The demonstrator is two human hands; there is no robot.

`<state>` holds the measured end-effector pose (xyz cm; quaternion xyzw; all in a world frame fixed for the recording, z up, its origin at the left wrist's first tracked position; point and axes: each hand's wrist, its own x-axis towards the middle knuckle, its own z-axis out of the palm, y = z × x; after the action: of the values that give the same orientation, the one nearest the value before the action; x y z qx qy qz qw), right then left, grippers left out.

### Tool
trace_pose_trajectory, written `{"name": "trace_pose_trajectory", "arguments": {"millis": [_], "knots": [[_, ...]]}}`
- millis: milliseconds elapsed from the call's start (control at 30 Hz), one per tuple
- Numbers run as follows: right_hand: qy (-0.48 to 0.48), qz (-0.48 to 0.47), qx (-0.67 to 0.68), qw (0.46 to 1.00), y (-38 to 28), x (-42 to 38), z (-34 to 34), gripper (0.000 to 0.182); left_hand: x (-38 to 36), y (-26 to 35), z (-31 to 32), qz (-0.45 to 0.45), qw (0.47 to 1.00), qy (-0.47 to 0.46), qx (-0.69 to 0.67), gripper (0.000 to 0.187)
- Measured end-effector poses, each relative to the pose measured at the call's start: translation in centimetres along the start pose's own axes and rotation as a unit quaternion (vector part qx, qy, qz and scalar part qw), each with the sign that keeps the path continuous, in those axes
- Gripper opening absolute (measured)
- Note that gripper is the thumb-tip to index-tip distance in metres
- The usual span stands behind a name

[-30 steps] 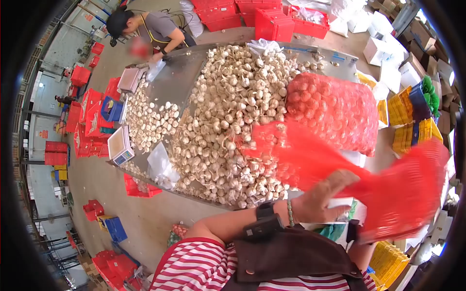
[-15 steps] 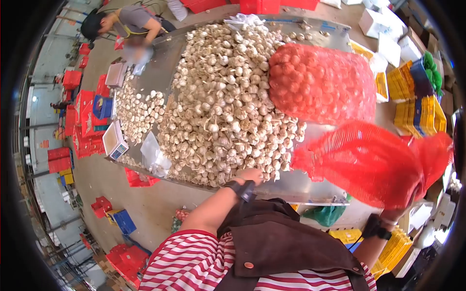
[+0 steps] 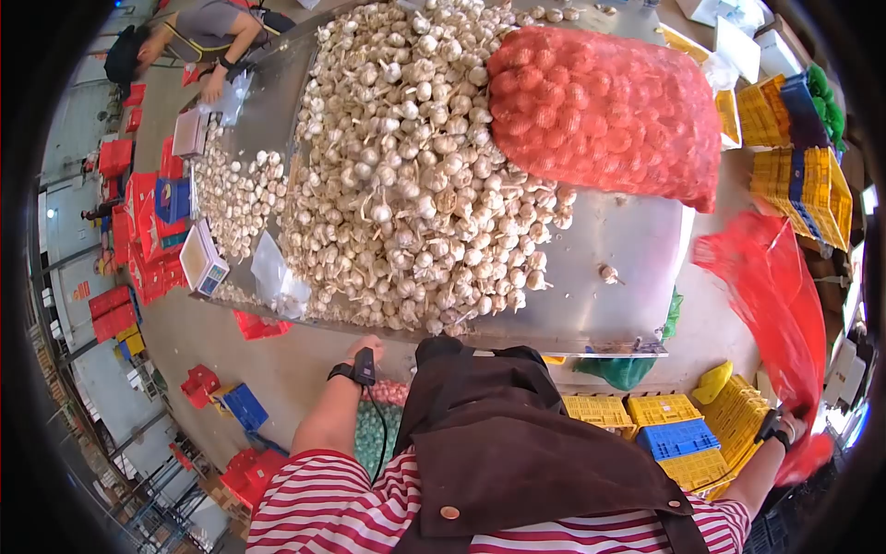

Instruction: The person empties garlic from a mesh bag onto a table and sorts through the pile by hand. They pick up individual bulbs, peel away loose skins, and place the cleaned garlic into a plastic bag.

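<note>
Right hand is holding the empty red net bag out past the table's right edge, fingers hidden by the mesh so can't tell how tight. Bag's swinging & could snag the yellow crates under it. Left hand is hanging below the table's front edge w/ nothing in it, garlic pile just above on the table.

Empty red mesh sack (limp, blurred) hangs right of the table.
</note>
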<state>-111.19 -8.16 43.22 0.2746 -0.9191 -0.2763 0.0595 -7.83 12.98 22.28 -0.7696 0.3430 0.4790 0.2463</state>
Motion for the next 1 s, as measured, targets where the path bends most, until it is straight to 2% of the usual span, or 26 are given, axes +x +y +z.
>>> {"name": "trace_pose_trajectory", "arguments": {"millis": [33, 67, 100, 133, 167, 200, 233, 267, 300, 333, 367, 400, 433, 467, 500, 533, 600, 667, 700, 733, 767, 833, 900, 933, 967, 1000], "knots": [[-0.062, 0.004, 0.008, 0.998, 2.6, 0.9, 0.7, 0.084, -0.4, -0.6, -0.2, -0.018, 1.000, -0.007, -0.002, 0.035], [-0.047, 0.104, 0.130, 0.985, 8.1, 9.7, 6.1, 0.090, -0.9, -0.3, -0.9, -0.024, 1.000, -0.012, -0.002, 0.035], [-0.007, 0.197, 0.252, 0.947, 9.6, 12.6, 7.4, 0.100, -1.2, -0.3, -1.2, -0.050, 0.998, -0.037, 0.008, 0.037], [0.107, 0.141, 0.260, 0.949, 5.2, 5.2, 6.2, 0.087, -0.8, -1.1, -0.5, -0.078, 0.995, -0.064, 0.017, 0.039], [0.103, 0.136, 0.252, 0.953, 3.2, 3.6, 6.8, 0.087, 0.0, -1.8, 0.1, -0.085, 0.994, -0.072, 0.018, 0.039], [0.082, -0.020, 0.293, 0.952, 1.6, 2.5, 9.0, 0.084, 1.4, -2.7, 1.1, -0.101, 0.993, -0.065, 0.019, 0.041], [0.056, -0.175, 0.327, 0.927, -0.1, 1.3, 11.2, 0.082, 3.2, -4.2, 2.9, -0.117, 0.991, -0.061, 0.020, 0.043], [0.050, -0.181, 0.318, 0.929, -3.4, -1.3, 12.4, 0.082, 7.5, -10.2, 8.0, -0.018, 0.995, -0.029, 0.089, 0.047], [-0.083, -0.235, 0.244, 0.937, -7.6, -4.5, 14.4, 0.073, 8.3, -10.4, 8.8, -0.022, 0.995, -0.037, 0.089, 0.047], [-0.214, -0.281, 0.164, 0.921, -10.9, -7.8, 16.9, 0.065, 9.3, -9.7, 9.2, -0.022, 0.998, -0.010, 0.056, 0.045], [-0.094, -0.584, 0.145, 0.793, -12.3, -8.8, 23.9, 0.067, 9.9, -9.4, 9.8, -0.022, 0.999, 0.017, 0.023, 0.043], [-0.334, -0.232, 0.222, 0.886, -20.9, -17.9, 20.9, 0.072, 15.3, -17.6, 16.7, 0.015, 0.988, 0.154, 0.015, 0.043], [-0.371, -0.327, 0.194, 0.847, -22.9, -21.5, 25.1, 0.074, 15.9, -16.9, 17.3, 0.013, 0.989, 0.148, 0.015, 0.043], [-0.257, -0.538, 0.106, 0.795, -25.4, -26.7, 25.3, 0.075, 15.8, -14.5, 17.0, -0.124, 0.980, 0.092, -0.126, 0.044], [-0.277, -0.582, 0.130, 0.754, -27.8, -31.6, 24.9, 0.073, 16.4, -13.2, 16.9, -0.256, 0.930, 0.036, -0.262, 0.047], [-0.333, -0.598, 0.104, 0.721, -31.1, -35.4, 23.5, 0.071, 18.4, -14.5, 18.6, -0.258, 0.930, 0.034, -0.260, 0.047], [-0.342, -0.602, 0.129, 0.710, -34.3, -39.9, 25.3, 0.058, 21.9, -18.6, 23.5, -0.291, 0.840, 0.122, -0.440, 0.060], [-0.342, -0.608, 0.153, 0.700, -35.8, -42.0, 28.7, 0.053, 20.8, -14.4, 21.6, -0.336, 0.698, 0.155, -0.613, 0.068], [-0.345, -0.583, 0.156, 0.718, -36.2, -42.6, 30.4, 0.048, 19.7, -11.2, 19.6, -0.356, 0.613, 0.180, -0.682, 0.073], [-0.348, -0.559, 0.158, 0.736, -36.4, -43.2, 32.0, 0.043, 20.0, -9.6, 19.2, -0.361, 0.613, 0.178, -0.680, 0.073], [-0.315, -0.484, 0.167, 0.799, -36.3, -43.9, 33.4, 0.036, 20.7, -8.8, 19.4, -0.392, 0.600, 0.173, -0.676, 0.075], [-0.294, -0.357, 0.127, 0.877, -37.5, -44.2, 33.9, 0.035, 21.4, -8.0, 19.9, -0.457, 0.563, 0.169, -0.667, 0.081], [-0.180, -0.406, 0.117, 0.888, -37.6, -46.3, 32.5, 0.039, 19.7, -5.3, 17.5, -0.520, 0.525, 0.176, -0.650, 0.088], [-0.196, -0.394, 0.154, 0.885, -37.0, -45.6, 33.0, 0.041, 15.0, 4.4, 8.1, -0.486, 0.539, 0.298, -0.620, 0.081], [-0.197, -0.401, 0.146, 0.883, -36.9, -45.6, 32.8, 0.035, 18.4, -1.7, 13.9, -0.507, 0.518, 0.316, -0.612, 0.086], [-0.184, -0.408, 0.146, 0.882, -36.8, -45.7, 32.8, 0.035, 17.3, -0.3, 12.3, -0.483, 0.527, 0.340, -0.611, 0.077]]}}
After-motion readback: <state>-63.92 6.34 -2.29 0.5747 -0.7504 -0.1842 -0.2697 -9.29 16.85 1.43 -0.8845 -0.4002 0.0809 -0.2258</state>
